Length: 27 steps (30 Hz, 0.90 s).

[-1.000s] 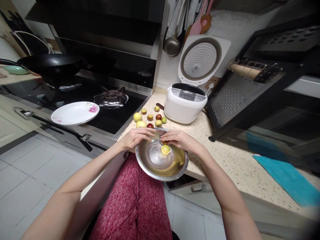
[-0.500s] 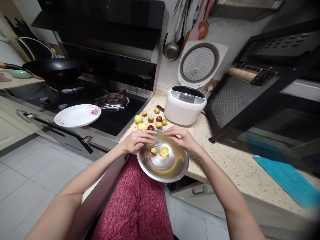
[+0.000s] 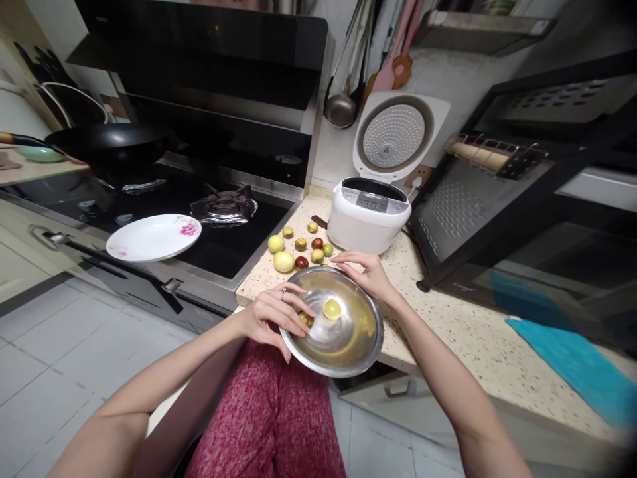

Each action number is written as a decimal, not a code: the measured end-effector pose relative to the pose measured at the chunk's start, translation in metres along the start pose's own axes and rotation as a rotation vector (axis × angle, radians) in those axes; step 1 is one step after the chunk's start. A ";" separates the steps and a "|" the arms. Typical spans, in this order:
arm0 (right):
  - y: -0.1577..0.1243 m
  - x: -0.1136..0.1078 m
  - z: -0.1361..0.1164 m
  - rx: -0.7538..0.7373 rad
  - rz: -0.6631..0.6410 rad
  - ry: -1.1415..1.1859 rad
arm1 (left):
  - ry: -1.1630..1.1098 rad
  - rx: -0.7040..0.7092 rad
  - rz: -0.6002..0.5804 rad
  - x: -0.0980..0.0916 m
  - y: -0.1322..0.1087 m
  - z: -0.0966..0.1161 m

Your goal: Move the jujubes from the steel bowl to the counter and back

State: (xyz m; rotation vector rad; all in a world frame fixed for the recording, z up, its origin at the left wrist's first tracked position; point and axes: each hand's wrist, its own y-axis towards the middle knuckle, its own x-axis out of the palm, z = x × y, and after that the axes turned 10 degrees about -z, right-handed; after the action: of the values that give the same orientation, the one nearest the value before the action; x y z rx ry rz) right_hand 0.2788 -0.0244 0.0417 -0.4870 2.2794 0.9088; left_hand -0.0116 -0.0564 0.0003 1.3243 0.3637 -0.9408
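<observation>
A shiny metal bowl [image 3: 348, 358] sits at the counter's front edge, overhanging it above my lap, with a yellow-green fruit half [image 3: 332, 309] and a brownish jujube [image 3: 305, 319] inside. My left hand [image 3: 279, 312] is closed over the bowl's left rim, thumb outside, fingers inside touching the jujube and partly covering it. My right hand [image 3: 367, 273] rests at the far right rim, fingers stretched out, nothing visible in them. Just beyond the bowl lie several jujubes, among them a dark red jujube [image 3: 301, 263], and two larger yellow fruits, one being a yellow fruit [image 3: 283, 261].
A white rice cooker [image 3: 368, 222] with its lid up stands behind the fruit. Left, a flowered white plate [image 3: 149, 239] lies at the edge of the stove [image 3: 223, 249], with a black wok [image 3: 112, 143] farther back. A blue cloth [image 3: 567, 368] lies on the right counter.
My left hand has moved from the far rim to the bowl's left side, its fingers now over the jujube. The bowl sits slightly lower and farther right in view.
</observation>
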 end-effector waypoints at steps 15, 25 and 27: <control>0.104 0.020 0.078 0.042 -0.260 -0.630 | -0.020 -0.146 -0.016 -0.004 -0.010 -0.015; 0.153 0.034 0.079 0.234 -0.559 -0.910 | -0.056 -0.156 0.014 0.001 -0.012 -0.017; 0.157 0.032 0.077 0.260 -0.598 -0.936 | -0.058 -0.152 0.021 0.003 -0.012 -0.018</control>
State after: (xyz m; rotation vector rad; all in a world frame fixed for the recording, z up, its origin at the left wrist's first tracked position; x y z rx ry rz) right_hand 0.2031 0.1359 0.0526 -0.4529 1.2561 0.3835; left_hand -0.0143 -0.0401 -0.0142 1.1583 0.3684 -0.9138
